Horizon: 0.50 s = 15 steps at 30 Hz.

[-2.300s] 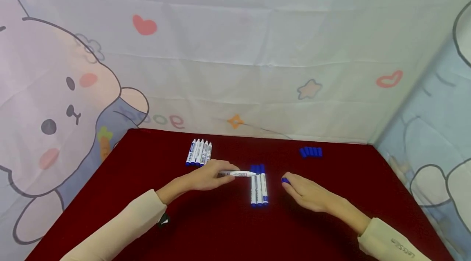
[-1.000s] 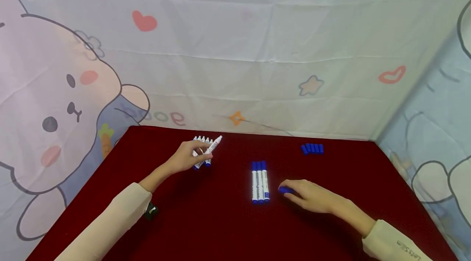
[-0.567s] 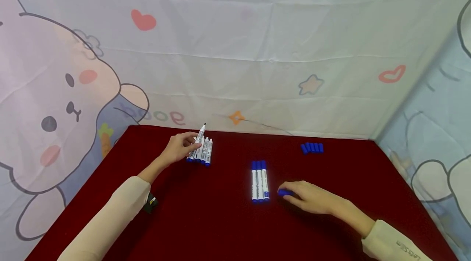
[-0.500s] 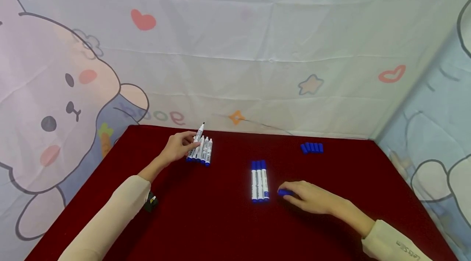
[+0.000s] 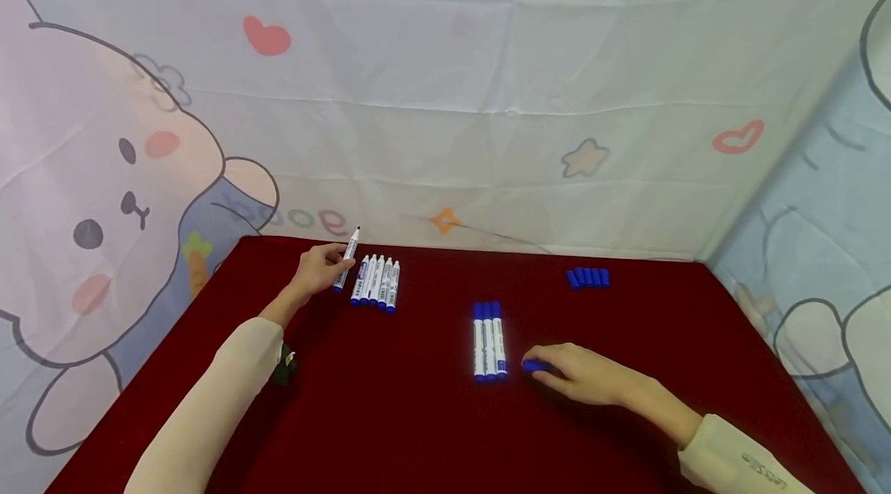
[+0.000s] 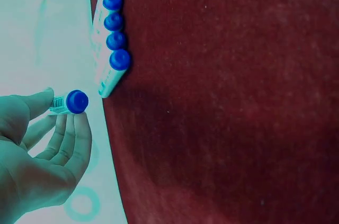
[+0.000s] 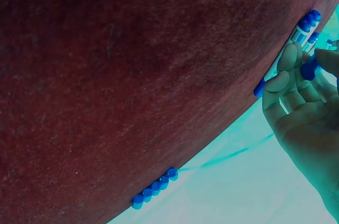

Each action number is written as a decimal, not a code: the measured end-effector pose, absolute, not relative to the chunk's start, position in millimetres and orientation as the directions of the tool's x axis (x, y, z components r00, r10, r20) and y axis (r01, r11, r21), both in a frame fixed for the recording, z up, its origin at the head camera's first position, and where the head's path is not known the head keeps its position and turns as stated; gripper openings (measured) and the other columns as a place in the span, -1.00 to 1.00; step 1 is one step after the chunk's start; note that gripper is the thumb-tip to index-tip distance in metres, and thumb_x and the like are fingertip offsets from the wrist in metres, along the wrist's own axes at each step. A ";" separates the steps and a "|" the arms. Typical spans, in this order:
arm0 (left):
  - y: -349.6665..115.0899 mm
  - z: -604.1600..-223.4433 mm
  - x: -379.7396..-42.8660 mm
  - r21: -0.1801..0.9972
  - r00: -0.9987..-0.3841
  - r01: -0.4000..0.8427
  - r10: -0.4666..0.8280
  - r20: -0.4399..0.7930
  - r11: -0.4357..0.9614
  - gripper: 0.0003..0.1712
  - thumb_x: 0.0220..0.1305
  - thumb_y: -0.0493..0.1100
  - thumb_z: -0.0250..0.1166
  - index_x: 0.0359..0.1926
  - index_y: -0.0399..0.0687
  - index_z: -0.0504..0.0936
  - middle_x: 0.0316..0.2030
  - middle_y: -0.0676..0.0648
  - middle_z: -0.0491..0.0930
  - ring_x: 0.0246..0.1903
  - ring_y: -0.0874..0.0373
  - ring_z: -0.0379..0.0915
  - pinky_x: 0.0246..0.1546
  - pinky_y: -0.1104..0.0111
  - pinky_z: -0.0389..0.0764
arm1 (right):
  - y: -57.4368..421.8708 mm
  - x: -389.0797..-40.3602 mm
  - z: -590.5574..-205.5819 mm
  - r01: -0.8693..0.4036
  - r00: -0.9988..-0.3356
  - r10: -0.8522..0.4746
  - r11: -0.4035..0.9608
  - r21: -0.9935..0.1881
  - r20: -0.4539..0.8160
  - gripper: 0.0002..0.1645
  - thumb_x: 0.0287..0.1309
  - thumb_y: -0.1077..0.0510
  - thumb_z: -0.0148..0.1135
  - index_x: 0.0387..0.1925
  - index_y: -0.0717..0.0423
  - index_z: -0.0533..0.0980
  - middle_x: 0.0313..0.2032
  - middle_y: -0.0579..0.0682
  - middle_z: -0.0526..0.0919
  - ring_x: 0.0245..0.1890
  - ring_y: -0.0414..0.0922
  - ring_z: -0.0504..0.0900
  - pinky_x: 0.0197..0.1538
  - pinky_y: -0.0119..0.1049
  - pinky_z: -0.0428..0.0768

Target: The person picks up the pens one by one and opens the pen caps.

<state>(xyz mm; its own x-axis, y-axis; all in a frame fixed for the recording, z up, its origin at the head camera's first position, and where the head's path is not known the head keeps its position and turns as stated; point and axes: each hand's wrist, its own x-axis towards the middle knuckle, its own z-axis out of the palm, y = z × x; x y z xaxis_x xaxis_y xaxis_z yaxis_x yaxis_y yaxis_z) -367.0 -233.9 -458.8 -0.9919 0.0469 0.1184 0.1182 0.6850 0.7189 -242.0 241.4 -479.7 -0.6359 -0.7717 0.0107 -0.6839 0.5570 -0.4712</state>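
Observation:
In my left hand (image 5: 319,266) I pinch a white marker (image 5: 351,246) without a cap, its dark tip pointing up and away. The left wrist view shows the marker's blue end (image 6: 78,101) between thumb and fingers. Just right of it lies a row of several uncapped white markers (image 5: 377,281), side by side. My right hand (image 5: 585,374) holds a blue marker cap (image 5: 534,365) low over the cloth; thumb and fingers pinch the cap (image 7: 310,69) in the right wrist view. Left of that hand lie three capped markers (image 5: 489,343), parallel and close together.
Several blue caps (image 5: 588,277) form a row at the back right of the dark red cloth (image 5: 404,417). A small black object (image 5: 285,366) shows beside the left sleeve. A printed curtain (image 5: 445,92) hangs behind the table.
My left hand has carried the uncapped marker from beside the capped markers to the far left, past the uncapped row, turning its tip away. The right hand has lowered slightly with its cap.

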 end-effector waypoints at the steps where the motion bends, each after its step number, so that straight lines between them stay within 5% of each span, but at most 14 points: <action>1: -234.7 -459.8 -367.8 0.725 -0.993 0.106 0.040 0.107 0.680 -0.52 0.41 -0.20 0.30 0.23 -0.41 0.55 -0.21 -0.33 0.67 -0.36 0.11 0.53 -0.46 0.48 0.48 | 240.8 -242.0 -479.7 -0.686 -0.633 -0.774 0.553 -0.473 0.012 -0.64 0.57 0.06 0.00 0.19 0.13 0.53 0.07 -0.04 0.72 0.10 -0.08 0.70 0.12 -0.19 0.68; 5: -236.0 -462.5 -368.6 0.756 -0.998 0.064 0.034 0.055 0.651 -0.51 0.42 -0.20 0.29 0.23 -0.47 0.53 -0.21 -0.33 0.65 -0.46 0.23 0.49 -0.50 0.50 0.54 | 239.0 -241.1 -480.2 -0.688 -0.629 -0.778 0.550 -0.474 0.010 -0.63 0.57 0.05 0.00 0.20 0.13 0.53 0.09 -0.03 0.72 0.12 -0.07 0.70 0.14 -0.17 0.68; 15: -239.6 -468.9 -376.1 0.760 -1.000 -0.025 -0.018 -0.017 0.650 -0.42 0.42 -0.21 0.28 0.32 -0.49 0.42 -0.03 -0.48 0.62 -0.37 0.09 0.65 -0.42 0.36 0.74 | 235.4 -242.6 -481.5 -0.694 -0.624 -0.781 0.547 -0.468 0.012 -0.64 0.57 0.04 0.00 0.19 0.10 0.54 0.08 -0.06 0.72 0.12 -0.10 0.70 0.14 -0.19 0.68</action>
